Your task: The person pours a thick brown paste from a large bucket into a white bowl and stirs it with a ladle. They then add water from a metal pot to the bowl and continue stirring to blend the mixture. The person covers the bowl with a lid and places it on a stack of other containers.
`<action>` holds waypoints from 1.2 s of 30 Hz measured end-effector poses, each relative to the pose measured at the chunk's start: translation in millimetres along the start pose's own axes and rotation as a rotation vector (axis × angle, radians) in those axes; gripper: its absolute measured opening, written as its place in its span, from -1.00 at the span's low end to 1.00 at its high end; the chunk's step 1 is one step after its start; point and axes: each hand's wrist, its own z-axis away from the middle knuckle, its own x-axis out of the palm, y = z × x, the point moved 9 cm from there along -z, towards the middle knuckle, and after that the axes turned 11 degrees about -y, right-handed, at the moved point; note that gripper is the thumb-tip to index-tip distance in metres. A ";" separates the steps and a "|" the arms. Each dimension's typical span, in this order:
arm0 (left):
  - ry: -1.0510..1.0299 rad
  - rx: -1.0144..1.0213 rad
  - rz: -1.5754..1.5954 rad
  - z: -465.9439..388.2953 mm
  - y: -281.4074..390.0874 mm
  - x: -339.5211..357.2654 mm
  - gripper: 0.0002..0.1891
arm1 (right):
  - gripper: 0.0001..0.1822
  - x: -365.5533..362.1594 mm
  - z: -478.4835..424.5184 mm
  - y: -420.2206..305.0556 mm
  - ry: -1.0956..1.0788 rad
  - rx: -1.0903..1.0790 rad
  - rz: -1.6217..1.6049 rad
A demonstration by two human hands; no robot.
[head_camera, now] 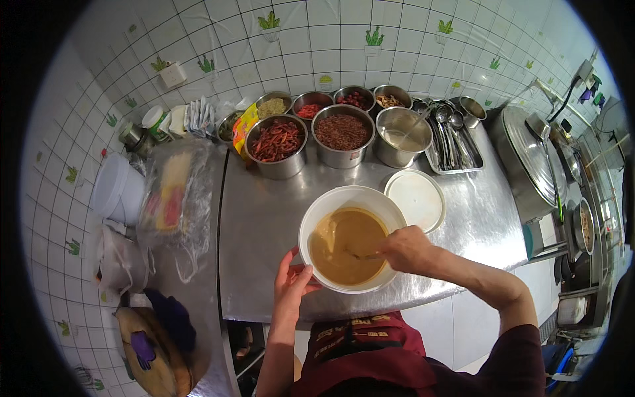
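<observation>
A round white plastic tub [317, 198] stands near the front edge of the steel table, partly filled with a tan-brown liquid paste [342, 233]. My left hand [291, 280] steadies the tub at its lower left, thumb by the rim and fingers against the outer wall. Over the tub's right side, my right hand [407, 249] is closed around a metal stirring utensil [364, 256]. The utensil's lower end dips into the paste, so its shape there is hidden. Behind the tub, to the right, a round white lid [415, 198] lies flat on the table.
Along the back are steel pots of dried red chillies [278, 141] and chilli flakes [343, 131], a pot with a ladle [403, 136], and a tray of spoons [454, 139]. A large lidded stockpot [526, 154] stands right. Plastic bags [173, 193] and cutting boards [149, 357] lie left.
</observation>
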 end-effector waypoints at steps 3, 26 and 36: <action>0.021 0.001 0.014 0.4 -2.3 1.2 -0.42 | -0.85 -11.9 2.1 24.5 0.033 0.093 0.033; 0.168 0.051 0.030 6.0 -6.1 2.4 -0.42 | -0.86 -17.1 -9.8 31.4 0.020 0.004 0.035; 0.249 0.056 0.014 9.3 -7.1 0.0 -0.41 | -0.71 -4.0 -9.6 22.4 -0.008 -0.052 0.090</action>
